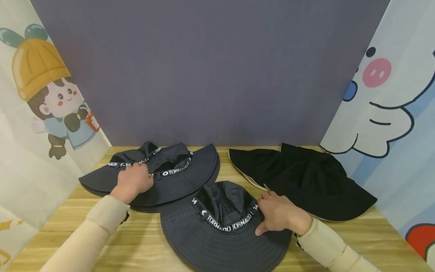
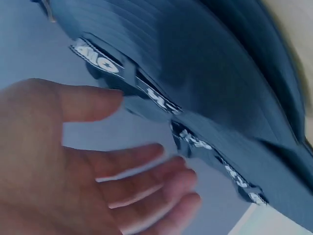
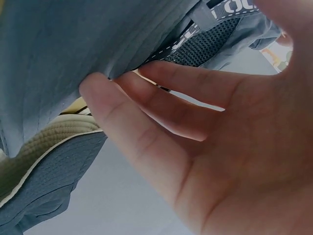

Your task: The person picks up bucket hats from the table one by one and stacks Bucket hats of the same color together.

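Note:
A dark grey bucket hat [image 1: 224, 241] with a white-lettered TORNADO band lies at the front middle of the table. My right hand [image 1: 280, 213] rests on the right side of its brim, thumb on top. In the right wrist view its fairly straight fingers [image 3: 142, 142] touch the brim [image 3: 54, 58]. My left hand [image 1: 134, 181] is over the overlapping grey bucket hats [image 1: 183, 189] at the left. The left wrist view shows its fingers [image 2: 146, 181] loosely spread beside a lettered band [image 2: 146, 88], gripping nothing.
Black hats [image 1: 299, 177] with a beige underside edge lie at the right, just beyond my right hand. A grey panel [image 1: 217, 75] stands behind the wooden table [image 1: 142, 241]. Cartoon-printed sheets [image 1: 20, 151] flank both sides.

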{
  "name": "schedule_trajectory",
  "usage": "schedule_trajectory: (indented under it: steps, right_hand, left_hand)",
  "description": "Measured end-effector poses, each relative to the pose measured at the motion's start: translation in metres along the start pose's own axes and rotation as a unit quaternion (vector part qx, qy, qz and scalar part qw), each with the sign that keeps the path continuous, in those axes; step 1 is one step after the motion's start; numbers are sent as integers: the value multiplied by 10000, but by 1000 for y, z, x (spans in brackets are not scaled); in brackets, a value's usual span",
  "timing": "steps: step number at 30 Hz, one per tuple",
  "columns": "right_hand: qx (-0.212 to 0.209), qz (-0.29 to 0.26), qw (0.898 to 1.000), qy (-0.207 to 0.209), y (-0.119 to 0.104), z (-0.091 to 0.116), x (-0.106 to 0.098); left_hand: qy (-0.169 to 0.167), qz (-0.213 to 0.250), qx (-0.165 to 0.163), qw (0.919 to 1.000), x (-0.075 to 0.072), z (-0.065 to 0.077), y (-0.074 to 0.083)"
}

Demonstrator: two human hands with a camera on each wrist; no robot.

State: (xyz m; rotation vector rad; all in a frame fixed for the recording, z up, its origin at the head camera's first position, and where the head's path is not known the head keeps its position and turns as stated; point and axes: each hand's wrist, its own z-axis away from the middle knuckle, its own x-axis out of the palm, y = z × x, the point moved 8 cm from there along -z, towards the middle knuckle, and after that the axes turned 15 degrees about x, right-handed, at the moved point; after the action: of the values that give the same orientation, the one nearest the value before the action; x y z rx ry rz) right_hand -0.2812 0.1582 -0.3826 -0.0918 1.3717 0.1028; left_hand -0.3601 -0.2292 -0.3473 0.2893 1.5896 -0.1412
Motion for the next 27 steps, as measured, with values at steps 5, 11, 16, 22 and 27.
schedule_trajectory:
  steps: [5,11,16,22,27]
  right_hand:
    - [23,52,10000,-22,1,0,-1]
    - [36,63,10000,-45,2,-2,0]
    - [73,91,9999,-29,3,-2,0]
    - [81,74,9999,-10,3,-3,0]
    - [76,54,10000,-5,3,-4,-1]
  left_hand:
    - [-542,-71,-445,9975,10,2,-19]
    - [-1190,121,-317,9923,20,4,-35]
    - [-1165,542,-42,9917,24,1,-46]
    - [-594,1389,405,9877,25,-4,-49]
    - [-423,1526,593,9856,25,-5,-43]
